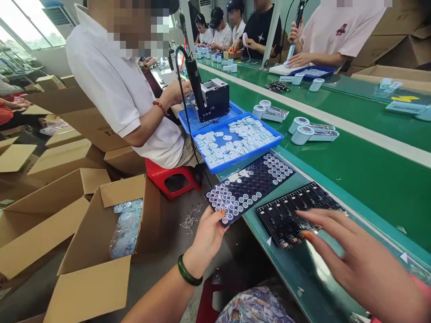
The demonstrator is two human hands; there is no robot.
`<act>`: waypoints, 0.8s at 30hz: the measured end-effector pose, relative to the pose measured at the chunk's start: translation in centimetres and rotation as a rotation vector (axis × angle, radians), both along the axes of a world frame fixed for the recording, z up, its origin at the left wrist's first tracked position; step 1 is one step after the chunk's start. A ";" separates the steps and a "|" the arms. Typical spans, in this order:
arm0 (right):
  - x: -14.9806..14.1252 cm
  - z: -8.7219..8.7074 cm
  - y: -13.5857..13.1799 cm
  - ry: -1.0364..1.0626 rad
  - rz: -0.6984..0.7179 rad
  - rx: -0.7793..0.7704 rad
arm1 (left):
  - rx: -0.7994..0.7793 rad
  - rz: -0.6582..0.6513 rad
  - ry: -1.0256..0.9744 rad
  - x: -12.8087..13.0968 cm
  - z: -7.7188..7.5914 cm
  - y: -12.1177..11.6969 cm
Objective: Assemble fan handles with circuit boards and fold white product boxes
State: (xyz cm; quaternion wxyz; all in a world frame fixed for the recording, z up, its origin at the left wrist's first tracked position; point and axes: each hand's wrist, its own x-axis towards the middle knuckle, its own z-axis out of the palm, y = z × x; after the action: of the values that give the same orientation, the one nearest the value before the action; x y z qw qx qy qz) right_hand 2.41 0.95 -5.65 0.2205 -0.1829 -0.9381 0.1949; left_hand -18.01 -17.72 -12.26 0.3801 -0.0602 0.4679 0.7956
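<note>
My left hand point(210, 231) pinches the near corner of a dark sheet point(240, 193) with rows of round, pale-rimmed stickers; some spots on it are bare. The sheet is tilted beside the bench edge, its far end by a blue tray. On the green bench lies a black circuit board panel point(289, 211) made of several long strips. Over its right part hovers my right hand point(350, 251), fingers stretched out, thumb and forefinger apart, slightly blurred. Nothing shows between them, and whether a fingertip touches the panel I cannot tell.
A blue tray point(215, 167) holds many small pale plastic parts. Behind it stands a black machine point(215, 101), where a seated co-worker point(111, 85) works. White round-headed housings point(303, 134) rest on the conveyor point(370, 166). Open cardboard boxes point(90, 287) fill the left floor.
</note>
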 end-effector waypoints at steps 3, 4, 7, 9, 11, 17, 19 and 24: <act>-7.0 1.0 -0.9 -0.126 0.190 0.002 | -0.028 0.023 -0.100 0.6 0.4 -1.3; -9.1 1.0 -1.1 -0.198 0.228 -0.001 | -0.041 0.028 -0.129 0.6 0.5 -1.5; -13.5 0.5 -1.7 -0.351 0.289 0.008 | -0.053 0.015 -0.231 0.3 0.6 -1.0; -14.8 0.0 -1.8 -0.388 0.301 0.010 | -0.041 -0.033 -0.294 -0.1 0.5 -0.3; -15.2 -0.3 -1.7 -0.386 0.298 0.000 | -0.021 -0.064 -0.318 -0.3 0.3 0.2; -14.5 -1.0 -1.0 -0.313 0.316 -0.136 | 0.012 -0.066 -0.301 -0.2 -0.4 0.3; -14.5 -1.1 -0.9 -0.303 0.321 -0.155 | 0.026 -0.091 -0.288 -0.2 -0.6 0.2; -14.4 -1.1 -0.9 -0.268 0.328 -0.189 | 0.044 -0.109 -0.207 -0.2 -0.3 0.7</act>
State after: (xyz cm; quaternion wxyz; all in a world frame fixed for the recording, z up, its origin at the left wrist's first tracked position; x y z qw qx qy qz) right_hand -12.02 0.08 -6.75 0.0411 -0.0719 -0.9537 0.2893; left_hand -18.24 -17.00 -12.60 0.4701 -0.1082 0.4113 0.7734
